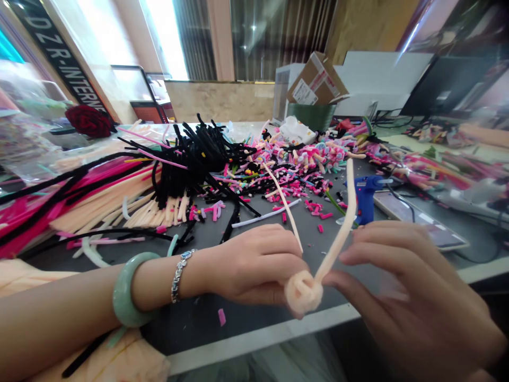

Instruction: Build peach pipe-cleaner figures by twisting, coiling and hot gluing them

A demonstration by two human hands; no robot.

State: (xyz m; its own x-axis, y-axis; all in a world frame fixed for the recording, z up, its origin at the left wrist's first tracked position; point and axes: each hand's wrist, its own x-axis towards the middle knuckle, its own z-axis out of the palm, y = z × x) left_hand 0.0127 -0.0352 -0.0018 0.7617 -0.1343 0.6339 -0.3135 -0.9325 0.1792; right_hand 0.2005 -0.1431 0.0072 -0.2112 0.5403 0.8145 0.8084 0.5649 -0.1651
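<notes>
My left hand (258, 265) is closed, its fingertips pinching a cream pipe cleaner (304, 292) that is coiled into a small round ball. One loose end of the pipe cleaner rises from the ball, bending at the top. Beside it, my right hand (413, 297) is partly blurred, thumb and fingers apart with a gap between them. The right thumb tip lies close to the ball; whether it touches cannot be made out. A blue glue gun (366, 199) stands just beyond the right hand. A jade-green bangle (133, 289) and a silver bracelet (182, 276) circle my left wrist.
Black pipe cleaners (199, 154) are piled left of centre, above bundled cream ones (115, 199). Pink and mixed offcuts (278, 172) are heaped across the table (274, 212). Behind stands a cardboard box (318, 79). A phone-like slab (421, 220) lies at right.
</notes>
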